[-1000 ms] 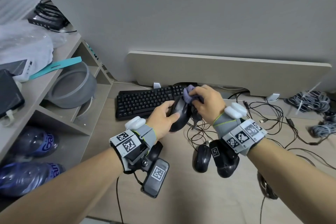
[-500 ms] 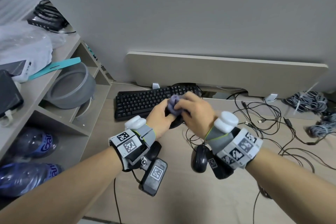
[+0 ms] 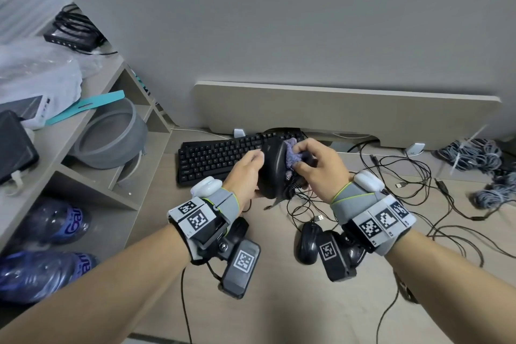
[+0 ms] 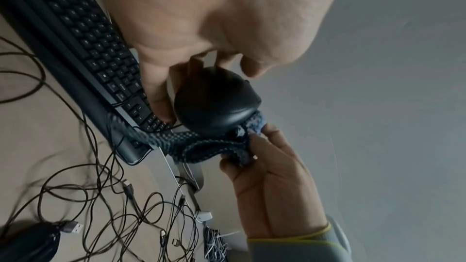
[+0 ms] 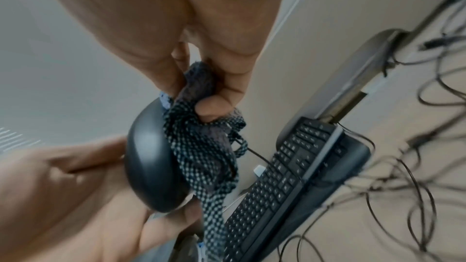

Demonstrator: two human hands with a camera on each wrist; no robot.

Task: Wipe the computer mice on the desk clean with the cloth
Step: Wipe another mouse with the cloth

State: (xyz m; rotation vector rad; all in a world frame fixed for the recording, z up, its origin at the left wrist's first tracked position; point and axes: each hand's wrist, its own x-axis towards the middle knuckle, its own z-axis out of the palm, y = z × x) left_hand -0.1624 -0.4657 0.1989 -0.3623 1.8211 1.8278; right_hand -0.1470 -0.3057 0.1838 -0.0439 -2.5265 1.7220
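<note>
My left hand (image 3: 248, 173) grips a black computer mouse (image 3: 272, 169) lifted above the desk, in front of the keyboard; in the left wrist view the mouse (image 4: 216, 105) sits between thumb and fingers. My right hand (image 3: 312, 165) pinches a bunched purple-grey cloth (image 3: 291, 153) and presses it against the mouse's right side. The right wrist view shows the checked cloth (image 5: 201, 146) draped over the mouse (image 5: 151, 158). A second black mouse (image 3: 307, 241) lies on the desk under my right wrist. Another dark mouse (image 4: 27, 240) shows at the left wrist view's corner.
A black keyboard (image 3: 220, 156) lies behind my hands. Tangled black cables (image 3: 405, 176) spread over the desk to the right, with grey cable bundles (image 3: 472, 156) at the far right. A shelf unit (image 3: 92, 176) with a grey bowl (image 3: 111, 137) stands left.
The left hand has turned the mouse more on edge. The right hand with the cloth has shifted from over the mouse's top to its right side.
</note>
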